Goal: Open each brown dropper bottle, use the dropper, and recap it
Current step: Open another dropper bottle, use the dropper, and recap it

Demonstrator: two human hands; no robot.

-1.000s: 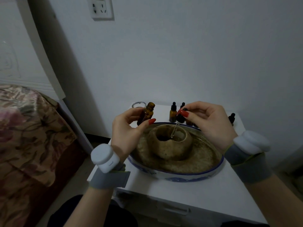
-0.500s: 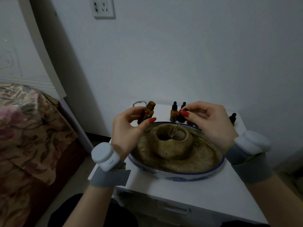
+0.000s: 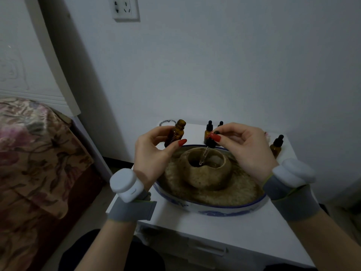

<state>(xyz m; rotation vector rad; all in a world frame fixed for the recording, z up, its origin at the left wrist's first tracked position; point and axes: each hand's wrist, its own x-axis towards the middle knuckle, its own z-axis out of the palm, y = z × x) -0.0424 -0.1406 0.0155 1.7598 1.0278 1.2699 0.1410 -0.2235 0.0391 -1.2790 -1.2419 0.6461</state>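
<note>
White and low, a bedside table (image 3: 230, 229) stands against a pale wall, a floral bedspread (image 3: 29, 157) at the left. Nearest the front edge, both wrists carry grey straps with white pods. Behind them a blue-and-white dish (image 3: 214, 209) fills the table's middle, holding a sandy mound with a hollow stone cup (image 3: 205, 169) at its centre. Over the dish's left rim, the left hand (image 3: 154, 155) grips an uncapped brown dropper bottle (image 3: 174, 133), tilted slightly, between thumb and fingers. Over the dish's far rim, the right hand (image 3: 248, 149) pinches the black bulb of the dropper (image 3: 207, 151), its glass tip pointing down into the cup's hollow. Along the table's back edge stand two capped brown bottles (image 3: 208, 132), partly hidden by the fingers. Another capped bottle (image 3: 276, 145) stands near the back right corner. A wall socket (image 3: 126, 8) is mounted high above.
</note>
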